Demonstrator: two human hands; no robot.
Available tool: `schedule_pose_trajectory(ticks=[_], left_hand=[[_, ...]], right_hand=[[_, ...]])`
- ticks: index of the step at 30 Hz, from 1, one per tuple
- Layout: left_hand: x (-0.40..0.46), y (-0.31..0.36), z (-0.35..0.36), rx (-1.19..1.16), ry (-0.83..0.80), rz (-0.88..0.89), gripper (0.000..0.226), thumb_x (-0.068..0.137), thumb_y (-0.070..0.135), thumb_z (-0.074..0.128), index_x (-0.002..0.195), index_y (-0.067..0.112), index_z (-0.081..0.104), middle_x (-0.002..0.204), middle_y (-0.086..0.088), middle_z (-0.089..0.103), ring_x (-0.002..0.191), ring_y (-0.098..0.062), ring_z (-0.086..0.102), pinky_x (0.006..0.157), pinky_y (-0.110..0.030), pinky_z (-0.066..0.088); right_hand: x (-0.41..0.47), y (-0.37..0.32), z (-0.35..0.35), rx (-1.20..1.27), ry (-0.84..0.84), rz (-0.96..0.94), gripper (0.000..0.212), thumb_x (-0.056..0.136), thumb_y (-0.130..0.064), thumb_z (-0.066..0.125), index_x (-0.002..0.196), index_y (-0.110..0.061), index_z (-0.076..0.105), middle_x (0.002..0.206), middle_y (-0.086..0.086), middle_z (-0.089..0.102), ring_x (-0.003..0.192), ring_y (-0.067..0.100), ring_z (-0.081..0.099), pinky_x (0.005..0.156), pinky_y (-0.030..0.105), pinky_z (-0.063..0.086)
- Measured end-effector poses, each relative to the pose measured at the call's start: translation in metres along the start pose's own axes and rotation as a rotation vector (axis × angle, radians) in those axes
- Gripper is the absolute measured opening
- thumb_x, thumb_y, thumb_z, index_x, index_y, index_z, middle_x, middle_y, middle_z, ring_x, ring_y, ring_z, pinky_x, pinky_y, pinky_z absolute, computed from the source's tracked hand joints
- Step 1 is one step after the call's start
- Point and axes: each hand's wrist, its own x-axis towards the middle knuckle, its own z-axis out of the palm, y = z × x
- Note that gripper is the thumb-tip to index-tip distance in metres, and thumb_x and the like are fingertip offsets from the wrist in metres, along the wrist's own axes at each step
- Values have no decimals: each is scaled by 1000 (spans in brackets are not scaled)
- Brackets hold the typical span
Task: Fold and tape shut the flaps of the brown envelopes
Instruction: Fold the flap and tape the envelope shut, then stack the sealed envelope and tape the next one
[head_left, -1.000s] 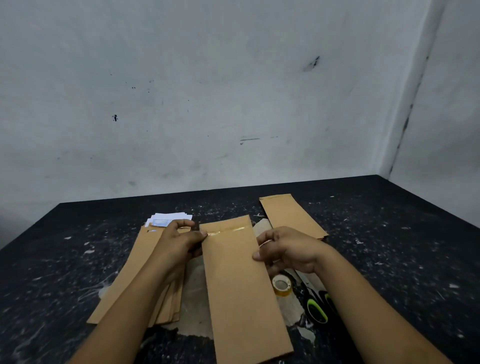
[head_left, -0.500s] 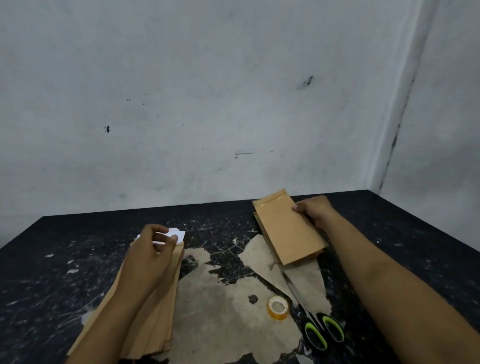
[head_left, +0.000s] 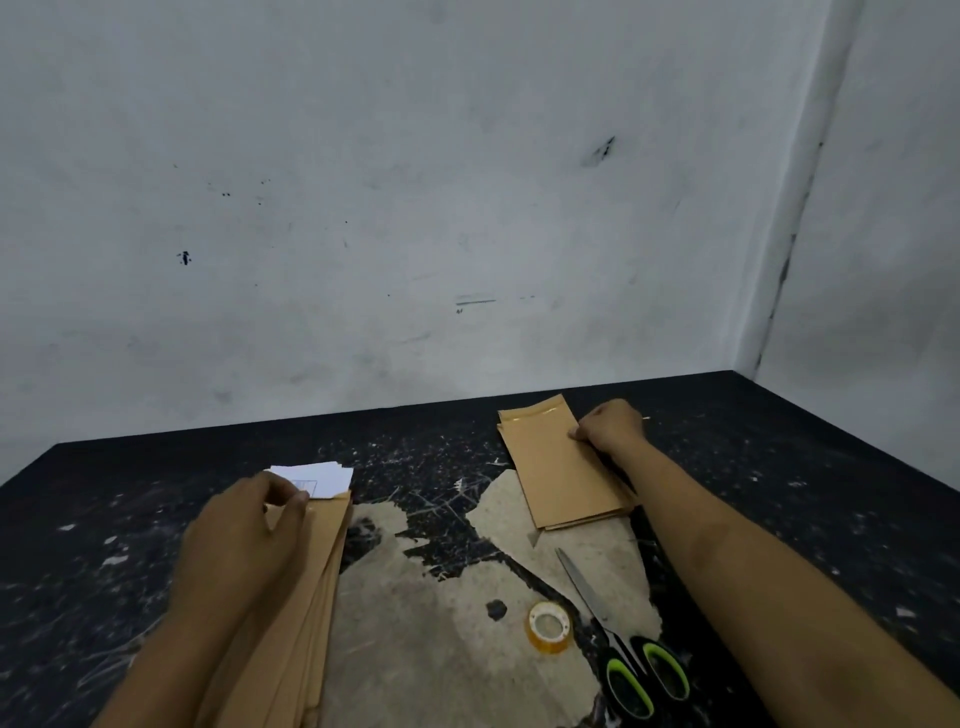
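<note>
The right hand reaches far out to the right rear of the dark surface, its curled fingers resting on the right edge of the finished pile, whose top envelope shows a glossy strip of tape across its folded far end. Whether the fingers pinch that edge or only press it cannot be told. The left hand lies on the unsealed stack of brown envelopes at the near left, fingers curled at the stack's far end, where white slips stick out; thumb and fingertips appear to pinch the top envelope's end there, though the hold itself is partly hidden.

The next envelope to fold most likely comes from this stack, which lies directly under the left hand and well apart from the right. Its long axis runs from the person's body away toward the wall, leaning slightly right, with the open flap end at the far side. The left hand is plainly the nearer one for drawing an envelope toward the worn pale patch in the middle. The tape roll and scissors lie near the front, beside the right forearm.
</note>
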Motion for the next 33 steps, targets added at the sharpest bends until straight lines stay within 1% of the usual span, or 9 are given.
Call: schedule_pose_trajectory(ticks=[3,5,7,11,14,21,26,30,33], left_hand=[[-1,-3,0,77,-39,-55,6,95,39,59,91,35,57,108,0,65,101,-22,58,86,-47,51],[-1,-4,0,155,-60,-114,12,95,45,55,97,34,58,119,-5,61,112,-29,53,92,-49,46],[-1,-5,1,220,-98,-178,36,92,57,54,114,29,56,131,-10,54,122,-34,47,96,-52,43],[0,-12,4,310,-256,-305,95,74,85,50,143,22,37,146,-18,43,132,-41,42,102,-57,40],[1,-16,7,293,-282,-303,109,65,91,51,146,20,33,144,-20,44,131,-42,44,103,-58,41],[4,-21,11,308,-239,-286,112,61,87,62,147,22,30,143,-20,46,130,-42,45,102,-57,42],[6,-24,9,250,-199,-318,111,59,78,74,145,23,33,141,-19,49,131,-43,42,101,-55,42],[10,-27,0,95,-162,-321,104,59,55,88,142,17,37,140,-19,48,128,-39,46,102,-54,44],[10,-29,-13,-37,-64,-333,86,64,34,91,135,12,47,132,-17,56,122,-37,53,98,-49,47]], right_hand=[[1,2,2,-35,1,-7,28,83,-21,83,101,-2,74,105,13,72,89,23,65,65,28,48],[2,2,3,-53,1,2,29,83,-21,83,103,-2,73,106,14,72,88,23,65,67,29,48],[4,4,4,-67,-5,7,30,84,-22,82,104,-2,73,107,13,71,89,23,65,70,30,49],[7,6,3,-81,-9,11,33,83,-22,83,106,-2,73,109,14,71,97,26,68,77,34,55],[8,6,3,-101,-12,5,32,82,-23,83,104,-2,74,109,14,72,99,27,68,81,35,56],[6,5,5,-130,-29,-4,31,86,-25,80,106,-2,73,109,14,70,97,27,67,77,33,54],[-6,4,-2,-34,15,-36,36,97,-34,65,108,0,71,113,16,69,87,22,59,74,32,46],[-30,0,-7,5,31,-171,25,99,-32,62,105,-10,72,114,9,69,102,22,59,85,34,45],[-60,-9,-6,-7,8,-264,12,98,-27,63,98,-17,69,105,1,67,99,18,59,83,33,44]])
